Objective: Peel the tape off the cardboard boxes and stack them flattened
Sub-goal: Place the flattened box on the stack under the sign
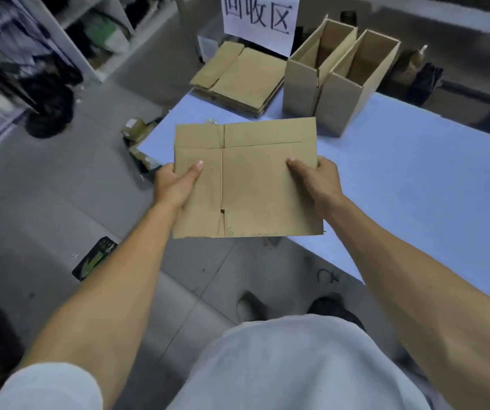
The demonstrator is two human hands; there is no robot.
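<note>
A: Where's the flattened box?
B: Between both hands, above the desk edge; left hand and right hand grip its side edges.
A: Orientation?
B: Flat, long axis hand to hand.

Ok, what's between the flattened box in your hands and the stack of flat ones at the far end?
Only bare blue table shows in the head view between the held flattened box and the stack. The two open boxes stand right of that stretch.
</note>
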